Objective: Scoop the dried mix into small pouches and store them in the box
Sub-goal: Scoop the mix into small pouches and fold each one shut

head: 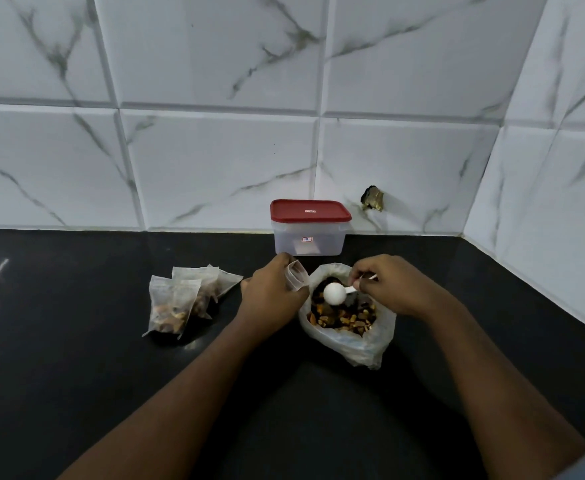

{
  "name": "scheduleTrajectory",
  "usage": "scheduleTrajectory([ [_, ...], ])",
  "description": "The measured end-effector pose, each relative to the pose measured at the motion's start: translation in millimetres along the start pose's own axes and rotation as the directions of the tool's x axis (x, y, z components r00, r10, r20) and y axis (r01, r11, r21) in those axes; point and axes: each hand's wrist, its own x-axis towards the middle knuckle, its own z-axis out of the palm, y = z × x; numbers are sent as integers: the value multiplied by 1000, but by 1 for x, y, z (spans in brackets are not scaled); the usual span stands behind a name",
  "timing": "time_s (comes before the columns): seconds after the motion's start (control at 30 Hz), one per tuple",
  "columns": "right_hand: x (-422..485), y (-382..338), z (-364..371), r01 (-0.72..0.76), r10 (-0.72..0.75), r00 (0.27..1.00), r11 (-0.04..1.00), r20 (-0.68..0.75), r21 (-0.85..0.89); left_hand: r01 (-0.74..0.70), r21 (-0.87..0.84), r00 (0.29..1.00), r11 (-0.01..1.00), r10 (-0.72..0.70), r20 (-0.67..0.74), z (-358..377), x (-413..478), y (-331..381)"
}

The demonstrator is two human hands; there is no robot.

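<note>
The dried mix (pixel 343 317) sits in an open soft bag (pixel 353 348) near the middle of the counter (pixel 76 341). The right hand (pixel 395 289) pinches a white scoop (pixel 335 293) over it. Just left, the left hand (pixel 273 296) grips an empty pouch (pixel 296 276). Its limp, narrow mouth could let pieces spill, and the bag may slump. Filled pouches (pixel 176 303) lie further left. The box (pixel 310 233), at the far side, has its lid on.

The black countertop (pixel 76 341) carries an open bag of dried mix (pixel 353 337), a red-lidded box (pixel 309 233) at its 12 o'clock, and filled pouches (pixel 183 299) at 9 o'clock.
</note>
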Motion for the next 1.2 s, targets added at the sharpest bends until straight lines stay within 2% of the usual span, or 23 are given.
scheduleTrajectory([
  [0.03,-2,3,-7,22,-23,1000,998,15,54,1,3,1000,1000,-1,-3,-1,0,0],
  [0.1,-7,6,-17,43,-63,986,990,157,131,6,7,1000,1000,-6,-8,-2,1,-1],
  [0.17,-8,6,-17,38,-54,957,997,285,60,10,17,1000,1000,-10,-4,-2,0,0],
  [0.2,-6,5,-13,38,-35,955,999,295,-5,9,22,1000,1000,-9,-2,-1,0,1],
  [0.4,4,-2,7,9,10,993,988,119,-157,-1,13,1000,1000,1,-8,0,-1,2],
  [0.47,5,-2,11,5,1,999,988,41,-157,2,8,1000,1000,-2,-10,-1,-2,2],
  [0.57,4,0,10,-9,6,999,998,-43,-64,4,4,1000,1000,-4,-10,-2,-3,3],
  [0.63,3,1,6,0,1,1000,999,19,-39,9,3,1000,1000,-9,-8,-2,-3,3],
  [0.73,2,1,7,35,-17,989,992,144,-124,13,6,1000,1000,-13,2,-3,-3,3],
  [0.97,0,2,2,42,-40,998,998,39,-52,0,34,1000,999,0,9,-5,-3,6],
  [1.07,1,1,5,6,1,998,993,57,-114,-9,29,1000,1000,8,11,-4,-3,5],
  [1.2,-1,-7,6,2,0,998,1000,68,-31,-11,49,1000,999,10,23,-5,-2,6],
])
